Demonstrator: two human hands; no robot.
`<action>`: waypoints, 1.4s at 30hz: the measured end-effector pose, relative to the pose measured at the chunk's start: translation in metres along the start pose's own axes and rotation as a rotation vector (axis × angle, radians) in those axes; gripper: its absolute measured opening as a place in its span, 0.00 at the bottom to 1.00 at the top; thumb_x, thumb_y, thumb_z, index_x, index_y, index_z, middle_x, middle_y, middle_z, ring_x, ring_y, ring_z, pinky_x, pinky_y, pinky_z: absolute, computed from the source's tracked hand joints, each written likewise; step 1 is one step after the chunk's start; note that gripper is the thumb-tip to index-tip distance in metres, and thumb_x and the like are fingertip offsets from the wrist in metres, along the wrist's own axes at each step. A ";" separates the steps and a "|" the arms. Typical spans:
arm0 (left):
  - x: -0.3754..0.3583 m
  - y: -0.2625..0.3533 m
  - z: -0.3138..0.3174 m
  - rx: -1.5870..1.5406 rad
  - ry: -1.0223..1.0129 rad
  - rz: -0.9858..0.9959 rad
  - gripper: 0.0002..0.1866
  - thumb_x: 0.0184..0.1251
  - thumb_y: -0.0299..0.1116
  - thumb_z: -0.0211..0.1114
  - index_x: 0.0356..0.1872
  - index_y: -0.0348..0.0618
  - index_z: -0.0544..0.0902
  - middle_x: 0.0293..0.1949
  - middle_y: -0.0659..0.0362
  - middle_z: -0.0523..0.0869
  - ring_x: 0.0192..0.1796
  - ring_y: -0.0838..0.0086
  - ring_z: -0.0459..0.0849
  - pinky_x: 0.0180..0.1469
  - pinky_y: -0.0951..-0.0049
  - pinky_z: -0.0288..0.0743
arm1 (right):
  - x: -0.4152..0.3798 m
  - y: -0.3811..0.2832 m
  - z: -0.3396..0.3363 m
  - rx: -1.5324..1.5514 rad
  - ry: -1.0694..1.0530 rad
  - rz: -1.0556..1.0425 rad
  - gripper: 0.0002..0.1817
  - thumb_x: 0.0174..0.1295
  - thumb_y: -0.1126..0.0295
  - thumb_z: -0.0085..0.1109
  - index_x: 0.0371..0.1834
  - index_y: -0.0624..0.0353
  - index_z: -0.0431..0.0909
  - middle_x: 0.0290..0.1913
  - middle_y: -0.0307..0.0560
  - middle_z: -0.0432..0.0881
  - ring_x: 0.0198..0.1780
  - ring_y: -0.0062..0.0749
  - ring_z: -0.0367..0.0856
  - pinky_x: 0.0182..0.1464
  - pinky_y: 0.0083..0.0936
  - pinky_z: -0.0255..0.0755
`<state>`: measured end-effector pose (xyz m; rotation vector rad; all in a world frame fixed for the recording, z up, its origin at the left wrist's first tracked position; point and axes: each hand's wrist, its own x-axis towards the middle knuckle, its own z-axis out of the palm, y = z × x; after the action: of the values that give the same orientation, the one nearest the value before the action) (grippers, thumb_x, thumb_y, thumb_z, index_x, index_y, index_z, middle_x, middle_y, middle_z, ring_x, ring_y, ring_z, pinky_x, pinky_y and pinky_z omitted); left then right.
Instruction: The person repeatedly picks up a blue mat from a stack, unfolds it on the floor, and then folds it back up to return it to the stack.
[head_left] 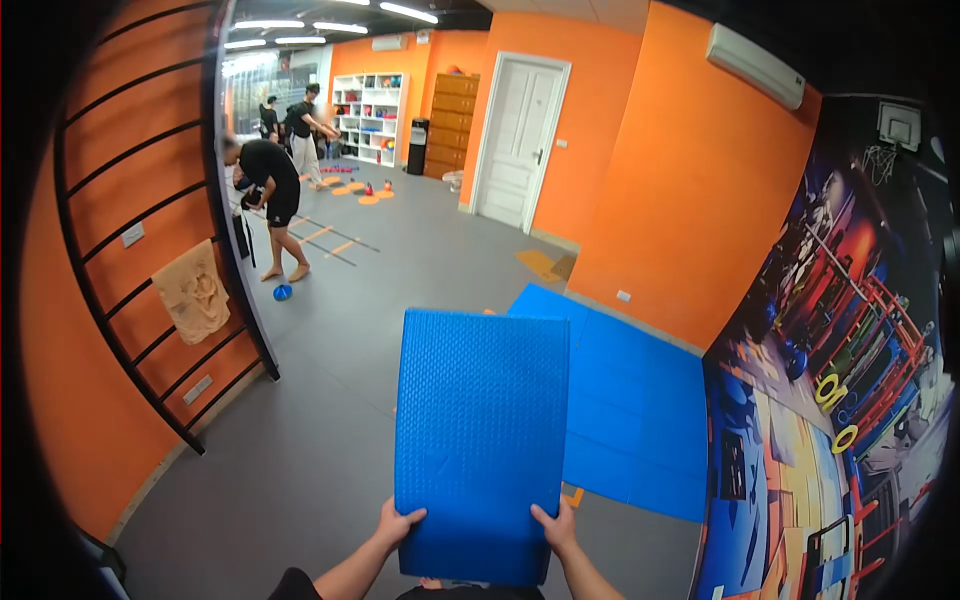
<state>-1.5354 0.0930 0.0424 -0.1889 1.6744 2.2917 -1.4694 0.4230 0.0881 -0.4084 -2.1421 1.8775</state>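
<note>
A grey floor (330,440) is spreading through an orange-walled (690,180) room, with a painted mural (830,400) running along the right side. Blue mats (640,410) are lying flat on the floor by the orange wall, edges touching one another. Black wall bars (120,240) are climbing the left wall, and a tan towel (193,293) is hanging over one rung. A white door (520,140) is standing shut in the far wall, with white shelves (372,115) further back.

A person in black (268,185) is bending forward near the bars, a small blue cone (283,292) lying just beside their feet. Others are standing further off by a mirror.

Up close, a blue pad (482,440) is being held upright in front of the wearer, above the floor, its far right edge overlapping the mats in view. The left hand (396,524) is gripping the lower left edge, fingers curled onto the front face. The right hand (556,526) is gripping the lower right edge likewise, fingers wrapped over the surface.
</note>
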 end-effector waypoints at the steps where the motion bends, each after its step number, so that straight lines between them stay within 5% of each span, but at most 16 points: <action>1: 0.024 0.010 0.002 0.017 -0.017 0.010 0.23 0.56 0.17 0.70 0.55 0.35 0.76 0.46 0.52 0.86 0.46 0.66 0.86 0.51 0.63 0.81 | 0.019 0.003 0.007 0.000 0.005 0.023 0.24 0.57 0.70 0.70 0.57 0.62 0.75 0.49 0.45 0.82 0.50 0.30 0.80 0.55 0.29 0.73; 11: 0.251 0.066 0.003 0.034 0.041 0.030 0.22 0.57 0.17 0.70 0.54 0.35 0.76 0.47 0.52 0.85 0.48 0.67 0.85 0.52 0.64 0.81 | 0.267 0.046 0.085 0.158 -0.036 0.045 0.22 0.55 0.73 0.70 0.54 0.62 0.76 0.47 0.45 0.83 0.47 0.29 0.81 0.53 0.29 0.74; 26: 0.574 0.211 -0.043 0.073 0.344 0.168 0.26 0.57 0.18 0.70 0.59 0.36 0.74 0.50 0.51 0.85 0.51 0.65 0.85 0.55 0.63 0.80 | 0.655 -0.002 0.282 0.259 -0.260 -0.002 0.20 0.56 0.73 0.70 0.51 0.65 0.76 0.45 0.47 0.84 0.46 0.30 0.81 0.52 0.30 0.75; 42: 0.984 0.370 -0.100 0.164 -0.033 0.155 0.27 0.59 0.19 0.69 0.60 0.35 0.71 0.52 0.50 0.82 0.54 0.64 0.83 0.57 0.63 0.78 | 0.939 -0.067 0.440 0.211 0.097 -0.031 0.20 0.56 0.69 0.70 0.51 0.66 0.77 0.44 0.49 0.84 0.44 0.30 0.82 0.50 0.29 0.76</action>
<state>-2.5902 0.0526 0.0746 0.0145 1.9100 2.2359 -2.5066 0.3660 0.1094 -0.4087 -1.8552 1.9979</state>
